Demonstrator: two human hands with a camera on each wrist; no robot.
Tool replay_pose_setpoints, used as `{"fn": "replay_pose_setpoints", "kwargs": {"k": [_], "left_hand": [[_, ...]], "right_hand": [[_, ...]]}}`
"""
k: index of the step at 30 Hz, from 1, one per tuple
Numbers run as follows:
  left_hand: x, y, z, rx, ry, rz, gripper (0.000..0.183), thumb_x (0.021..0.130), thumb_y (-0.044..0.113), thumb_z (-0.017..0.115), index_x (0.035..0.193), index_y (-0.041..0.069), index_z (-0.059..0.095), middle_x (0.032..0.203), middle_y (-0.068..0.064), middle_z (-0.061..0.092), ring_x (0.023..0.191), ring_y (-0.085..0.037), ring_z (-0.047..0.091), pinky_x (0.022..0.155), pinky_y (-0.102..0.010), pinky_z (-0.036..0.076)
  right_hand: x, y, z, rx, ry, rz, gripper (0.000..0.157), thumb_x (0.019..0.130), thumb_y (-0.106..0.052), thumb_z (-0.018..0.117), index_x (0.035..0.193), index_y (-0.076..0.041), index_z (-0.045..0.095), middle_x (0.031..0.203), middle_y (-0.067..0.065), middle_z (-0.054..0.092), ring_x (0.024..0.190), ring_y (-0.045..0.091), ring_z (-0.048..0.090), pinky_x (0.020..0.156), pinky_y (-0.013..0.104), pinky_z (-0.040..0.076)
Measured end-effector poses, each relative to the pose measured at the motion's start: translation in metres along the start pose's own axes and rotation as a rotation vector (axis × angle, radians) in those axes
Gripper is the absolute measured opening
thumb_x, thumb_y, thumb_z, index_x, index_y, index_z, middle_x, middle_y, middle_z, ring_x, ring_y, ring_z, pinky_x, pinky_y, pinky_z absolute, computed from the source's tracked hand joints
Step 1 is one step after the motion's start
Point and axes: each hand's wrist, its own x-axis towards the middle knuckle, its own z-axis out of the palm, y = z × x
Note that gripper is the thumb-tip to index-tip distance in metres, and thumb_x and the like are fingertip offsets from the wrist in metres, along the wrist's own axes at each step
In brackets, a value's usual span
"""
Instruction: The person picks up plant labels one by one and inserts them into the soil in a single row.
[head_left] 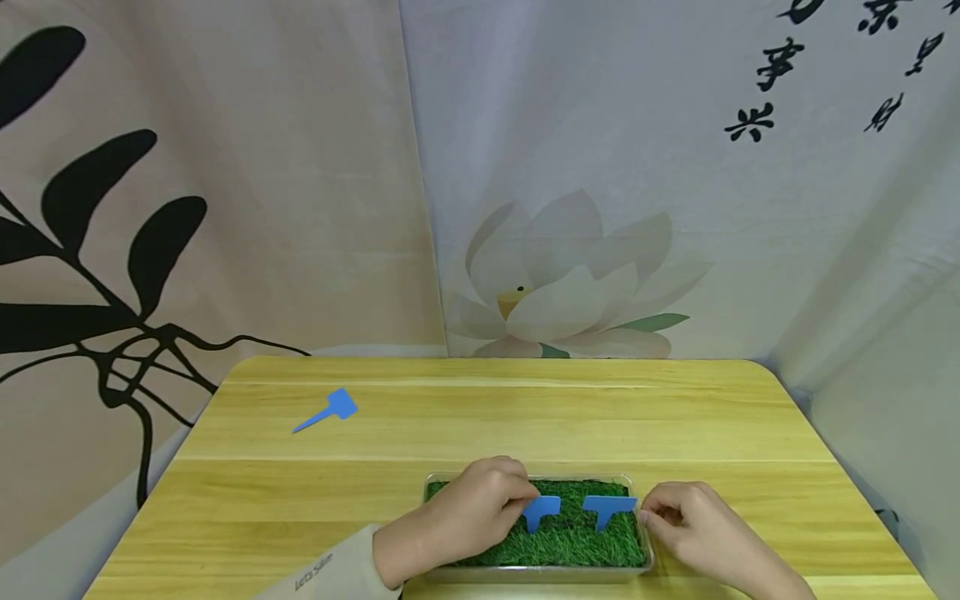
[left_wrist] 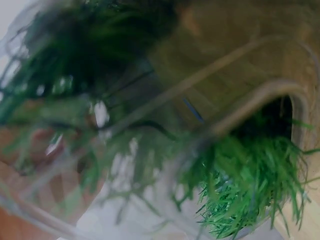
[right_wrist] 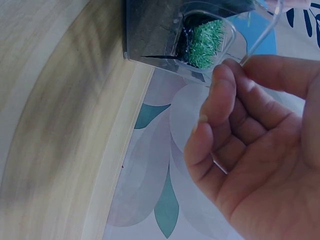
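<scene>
Green artificial grass (head_left: pixel 555 546) fills a clear plastic tray (head_left: pixel 540 575) at the table's front. My left hand (head_left: pixel 480 504) reaches over its left side and pinches the left end of a blue T-shaped plant label (head_left: pixel 543 505), whose stem points down at the grass. A second blue plant label (head_left: pixel 609 504) stands to the right, its stem down in the grass. At the tray's right rim, my right hand (head_left: pixel 697 525) pinches the edge with thumb and forefinger, close beside that label's end. In the right wrist view its other fingers (right_wrist: pixel 200 150) are curled.
A third blue label (head_left: pixel 342 404) lies flat on the wooden table (head_left: pixel 600 417), toward the back left. Behind the table hangs a printed cloth (head_left: pixel 337 167). The left wrist view is blurred, with grass (left_wrist: pixel 245 175) and a clear rim.
</scene>
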Motion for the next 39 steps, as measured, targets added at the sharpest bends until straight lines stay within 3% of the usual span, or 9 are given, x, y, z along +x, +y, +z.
{"fn": "replay_pose_setpoints", "kwargs": {"k": [14,39], "left_hand": [[-0.0030,-0.0007,0.0012,-0.032,0.016,-0.031,0.018,0.099,-0.003,0.069,0.112,0.002,0.080,0.097,0.000,0.072,0.091,0.000,0.063,0.078,-0.009,0.051],[-0.0003,-0.0018,-0.0030,-0.024,-0.020,-0.048,0.019,0.100,0.001,0.069,0.115,0.005,0.080,0.097,0.003,0.070,0.090,0.001,0.061,0.079,-0.010,0.051]], "right_hand": [[-0.0007,0.0004,0.0007,-0.004,0.015,-0.017,0.019,0.101,-0.007,0.069,0.090,-0.022,0.075,0.074,-0.019,0.057,0.062,-0.003,0.047,0.053,0.023,0.042],[-0.0003,0.0021,0.0011,-0.011,0.022,-0.035,0.019,0.100,-0.007,0.069,0.091,-0.022,0.076,0.075,-0.019,0.058,0.061,-0.003,0.046,0.052,0.023,0.041]]}}
